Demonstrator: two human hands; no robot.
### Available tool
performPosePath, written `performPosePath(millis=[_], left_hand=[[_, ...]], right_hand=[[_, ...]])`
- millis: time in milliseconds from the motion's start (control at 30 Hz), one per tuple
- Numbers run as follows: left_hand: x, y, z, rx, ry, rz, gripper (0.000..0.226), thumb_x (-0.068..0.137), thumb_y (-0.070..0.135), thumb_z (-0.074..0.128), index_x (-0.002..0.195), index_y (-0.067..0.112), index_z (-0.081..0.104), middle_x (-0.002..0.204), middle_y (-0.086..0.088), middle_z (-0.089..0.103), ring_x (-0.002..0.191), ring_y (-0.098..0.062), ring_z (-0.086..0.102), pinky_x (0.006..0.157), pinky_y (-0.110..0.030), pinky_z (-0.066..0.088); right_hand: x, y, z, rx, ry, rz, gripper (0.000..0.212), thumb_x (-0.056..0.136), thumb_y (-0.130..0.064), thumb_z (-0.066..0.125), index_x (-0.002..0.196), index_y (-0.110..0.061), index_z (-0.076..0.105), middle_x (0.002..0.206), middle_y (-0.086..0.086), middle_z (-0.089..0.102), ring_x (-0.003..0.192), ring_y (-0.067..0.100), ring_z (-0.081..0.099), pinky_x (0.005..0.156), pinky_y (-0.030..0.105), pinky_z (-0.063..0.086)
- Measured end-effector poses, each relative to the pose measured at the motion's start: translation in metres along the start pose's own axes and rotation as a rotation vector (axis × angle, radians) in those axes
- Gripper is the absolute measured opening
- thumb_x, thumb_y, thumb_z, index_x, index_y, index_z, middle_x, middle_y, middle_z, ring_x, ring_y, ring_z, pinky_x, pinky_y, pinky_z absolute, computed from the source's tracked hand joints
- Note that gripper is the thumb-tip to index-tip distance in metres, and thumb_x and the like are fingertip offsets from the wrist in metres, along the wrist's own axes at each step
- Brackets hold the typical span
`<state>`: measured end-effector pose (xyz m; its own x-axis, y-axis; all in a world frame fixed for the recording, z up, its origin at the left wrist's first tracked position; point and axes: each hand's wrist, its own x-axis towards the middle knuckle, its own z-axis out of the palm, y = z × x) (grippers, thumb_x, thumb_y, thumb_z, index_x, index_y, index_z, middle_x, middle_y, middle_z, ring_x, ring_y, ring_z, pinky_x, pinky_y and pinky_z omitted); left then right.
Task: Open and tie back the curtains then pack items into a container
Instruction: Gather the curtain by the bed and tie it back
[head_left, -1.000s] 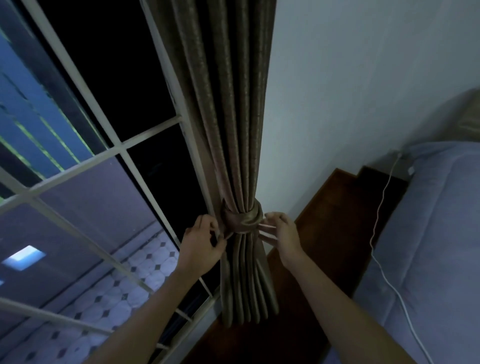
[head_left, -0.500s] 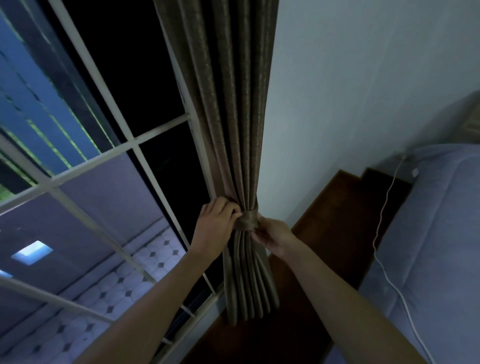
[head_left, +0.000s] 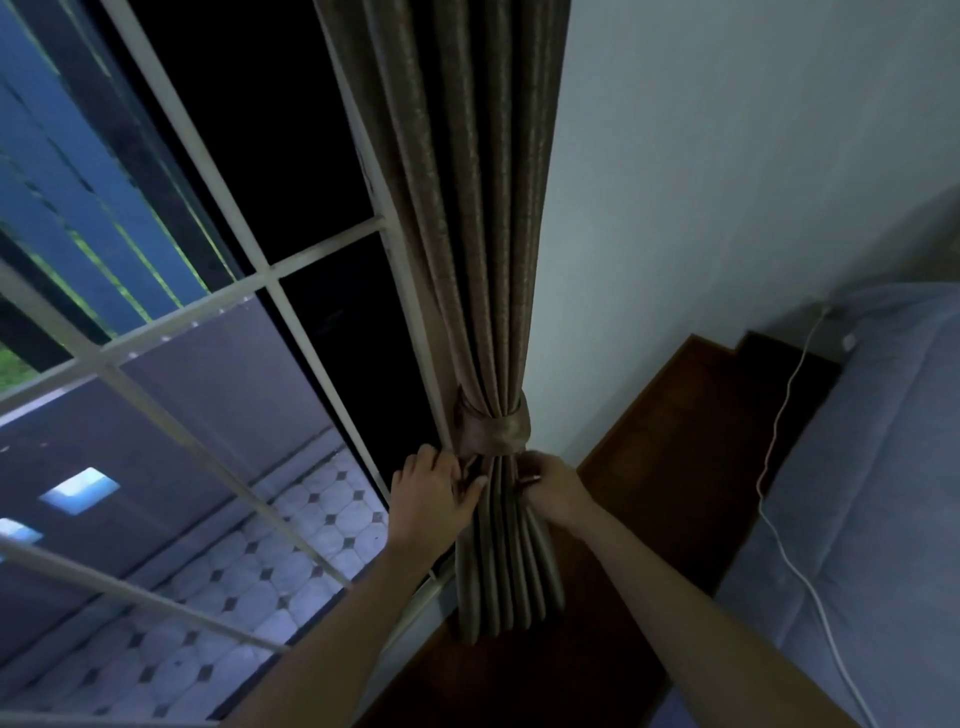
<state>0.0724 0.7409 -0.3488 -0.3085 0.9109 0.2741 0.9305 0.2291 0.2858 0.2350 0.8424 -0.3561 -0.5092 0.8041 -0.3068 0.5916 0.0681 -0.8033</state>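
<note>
So the curtain (head_left: 467, 208) is all bunched into one tight column and cinched with a matching brownish tieback (head_left: 493, 428), which sits just above both hands. The left hand (head_left: 434, 493) is on the left side of the bundle right under the band, fingers curled in and pinching the folds there. The right hand (head_left: 556, 488) is doing the same on the other side, fingertips (head_left: 527, 475) nipped together on the curtain's right edge just below the band. It's pretty dim, so I honestly can't tell if a loose end of the tie is in either pinch too. Below the hands the pleats hang straight down between the two forearms.

Out past the left hand is the window with white bars (head_left: 270, 270), black glass up top and a patterned tiled floor (head_left: 234, 597) visible outside, lower down. Beyond the right hand it's plain pale wall (head_left: 727, 182). Under the right forearm there's a dark reddish wooden surface (head_left: 675, 441), and further right of that hand a blue-grey bed (head_left: 857, 493) with a thin white cable (head_left: 774, 431) trailing along its edge.
</note>
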Motion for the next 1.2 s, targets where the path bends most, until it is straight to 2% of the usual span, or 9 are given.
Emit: performPosePath(millis=[133,300,467,600,733,867,967,1100,1200], left_hand=[[0.005,0.005,0.007,0.144,-0.150,-0.013,0.061,0.081,0.071,0.047,0.097,0.014,0.062,0.104,-0.004,0.057,0.096,-0.027,0.054,0.077,-0.037,0.045],[0.017,0.016,0.022,-0.024,-0.262,0.079,0.039,0.096,0.041,0.048,0.098,0.007,0.067,0.104,-0.008,0.064,0.110,-0.025,0.048,0.088,-0.035,0.043],[0.014,0.008,0.033,-0.126,-0.322,0.058,0.038,0.096,0.037,0.050,0.095,0.002,0.065,0.100,-0.011,0.064,0.113,-0.022,0.046,0.087,-0.033,0.045],[0.023,0.015,0.031,-0.100,-0.340,0.024,0.036,0.098,0.031,0.049,0.115,0.003,0.061,0.116,-0.013,0.061,0.122,-0.023,0.041,0.094,-0.033,0.043],[0.024,0.007,0.017,-0.091,-0.445,0.116,0.054,0.088,0.057,0.052,0.111,0.009,0.058,0.117,-0.009,0.056,0.117,-0.024,0.043,0.093,-0.038,0.041],[0.015,0.007,-0.014,-0.378,-0.147,0.117,0.045,0.087,0.060,0.047,0.106,0.019,0.046,0.104,0.001,0.046,0.092,-0.014,0.050,0.080,-0.033,0.048],[0.033,0.011,-0.036,-0.326,0.081,0.272,0.029,0.093,0.037,0.053,0.115,0.017,0.050,0.110,-0.003,0.050,0.095,-0.018,0.054,0.080,-0.029,0.049],[0.056,0.009,-0.043,-0.157,0.089,0.382,0.026,0.089,0.033,0.059,0.108,0.016,0.056,0.109,-0.005,0.055,0.102,-0.020,0.050,0.085,-0.030,0.046],[0.066,0.007,-0.044,-0.119,0.142,0.463,0.019,0.090,0.024,0.048,0.098,0.014,0.062,0.100,-0.007,0.059,0.098,-0.018,0.045,0.085,-0.027,0.040]], right_hand=[[0.002,0.022,0.011,-0.172,-0.033,-0.058,0.033,0.078,-0.025,0.069,0.110,-0.015,0.067,0.105,0.008,0.071,0.096,0.026,0.066,0.074,0.029,0.048],[0.013,0.037,0.012,-0.338,0.068,-0.144,0.015,0.080,-0.025,0.060,0.070,-0.014,0.062,0.079,0.012,0.069,0.073,0.031,0.065,0.060,0.034,0.047],[0.010,0.058,0.012,-0.322,0.166,-0.218,0.019,0.083,-0.030,0.057,0.075,-0.019,0.070,0.073,0.001,0.070,0.062,0.016,0.062,0.058,0.029,0.046],[0.014,0.050,0.018,-0.329,0.140,-0.193,0.016,0.086,-0.024,0.060,0.077,-0.017,0.072,0.076,0.004,0.072,0.065,0.019,0.064,0.058,0.025,0.042],[0.004,0.023,-0.007,-0.193,0.165,-0.192,0.013,0.081,-0.008,0.060,0.081,-0.013,0.072,0.082,0.003,0.072,0.072,0.017,0.064,0.067,0.028,0.047],[-0.019,-0.020,-0.046,0.170,0.539,-0.256,0.035,0.089,0.000,0.053,0.118,-0.015,0.066,0.111,-0.006,0.068,0.094,0.004,0.063,0.081,0.013,0.050],[-0.019,-0.050,-0.066,0.201,0.409,-0.388,0.040,0.091,-0.001,0.052,0.126,-0.019,0.060,0.119,-0.013,0.063,0.102,-0.001,0.060,0.081,0.006,0.047],[-0.009,-0.054,-0.062,0.035,0.296,-0.490,0.046,0.084,0.011,0.051,0.119,-0.015,0.063,0.114,-0.009,0.065,0.098,0.008,0.063,0.081,0.014,0.051],[-0.003,-0.048,-0.057,-0.036,0.334,-0.575,0.038,0.085,0.013,0.053,0.113,-0.010,0.064,0.110,-0.006,0.066,0.094,0.009,0.062,0.081,0.005,0.044]])
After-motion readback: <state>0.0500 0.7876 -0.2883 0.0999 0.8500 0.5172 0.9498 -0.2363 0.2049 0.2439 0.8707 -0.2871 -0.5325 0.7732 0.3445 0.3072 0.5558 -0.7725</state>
